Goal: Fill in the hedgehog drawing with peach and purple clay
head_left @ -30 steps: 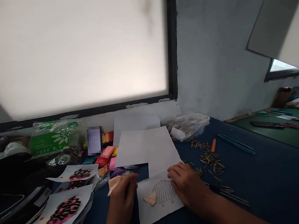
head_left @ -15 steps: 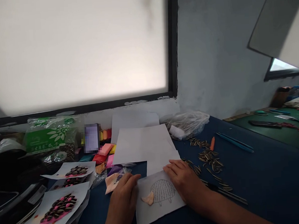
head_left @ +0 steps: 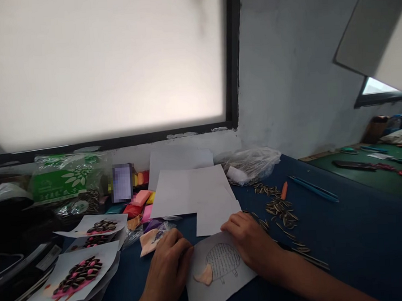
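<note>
A small white sheet of paper [head_left: 198, 299] carries a pencil drawing of a rounded animal [head_left: 223, 259] with a scribbled body and short legs. A flat piece of peach modelling clay [head_left: 205, 275] covers the drawing's pointed left end. My left hand [head_left: 168, 266] grips the sheet's left edge, fingers bent. At the upper right edge, my right hand [head_left: 248, 238] holds the sheet with curled fingers. The sheet bows slightly between them. Just beyond my left hand lies an opened packet of peach clay [head_left: 148, 242].
Finished seed-and-clay pictures [head_left: 79, 278] are stacked at left. Behind them are coloured clay packets [head_left: 141, 198] and a green seed bag [head_left: 61, 180]. Blank sheets [head_left: 189, 191] lie ahead. Loose striped seeds [head_left: 281, 211], an orange stick [head_left: 284, 190] and blue tweezers [head_left: 314, 188] are at right.
The drawing sheet has shifted slightly right and turned a little anticlockwise, with both hands moving along. The fingers of my right hand are more curled at its edge.
</note>
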A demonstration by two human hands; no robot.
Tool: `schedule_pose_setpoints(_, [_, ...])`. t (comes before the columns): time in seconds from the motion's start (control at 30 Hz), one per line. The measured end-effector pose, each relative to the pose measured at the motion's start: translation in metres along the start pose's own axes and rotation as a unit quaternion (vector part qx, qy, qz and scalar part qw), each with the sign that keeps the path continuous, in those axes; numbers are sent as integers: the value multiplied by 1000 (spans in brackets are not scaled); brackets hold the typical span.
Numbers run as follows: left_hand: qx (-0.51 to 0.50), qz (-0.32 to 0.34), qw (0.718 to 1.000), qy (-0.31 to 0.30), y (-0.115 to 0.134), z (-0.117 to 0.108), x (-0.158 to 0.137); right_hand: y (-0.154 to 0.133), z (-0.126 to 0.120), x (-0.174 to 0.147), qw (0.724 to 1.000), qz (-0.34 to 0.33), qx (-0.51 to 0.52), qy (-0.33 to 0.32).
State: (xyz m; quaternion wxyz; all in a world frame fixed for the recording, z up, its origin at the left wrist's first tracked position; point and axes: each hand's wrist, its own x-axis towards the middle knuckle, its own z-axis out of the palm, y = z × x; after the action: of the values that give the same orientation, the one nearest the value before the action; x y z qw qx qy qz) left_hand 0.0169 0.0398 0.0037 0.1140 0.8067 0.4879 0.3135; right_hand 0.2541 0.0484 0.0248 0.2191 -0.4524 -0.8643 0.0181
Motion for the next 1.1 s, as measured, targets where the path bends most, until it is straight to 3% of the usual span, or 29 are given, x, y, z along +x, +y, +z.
schedule_pose_setpoints(0.2, [-21,3,1000,2,-2,2,-1,-12,-3,-2,998,-32,34,41])
schedule_pose_setpoints(0.33, [-45,-15,999,14,-3,0,-3,-21,-1,-6,994,-72,85,4])
schedule_pose_setpoints(0.4, [-51,-28,998,-22,4,-6,-2,-23,2,-10,993,-91,75,-16])
schedule_pose_setpoints(0.53, [3,-51,985,-166,28,-21,1,-21,9,-17,991,-99,90,2])
schedule_pose_setpoints(0.63, [59,-52,975,-208,38,-25,1,-20,11,-19,988,-101,113,32])
schedule_pose_setpoints(0.73, [78,-28,974,-213,31,-21,-3,-19,10,-21,984,-110,133,50])
schedule_pose_setpoints(0.97, [51,41,984,-164,12,-13,-10,-18,10,-27,963,-178,180,98])
schedule_pose_setpoints(1.1, [46,58,978,-196,14,-18,-7,-18,17,-30,959,-202,165,107])
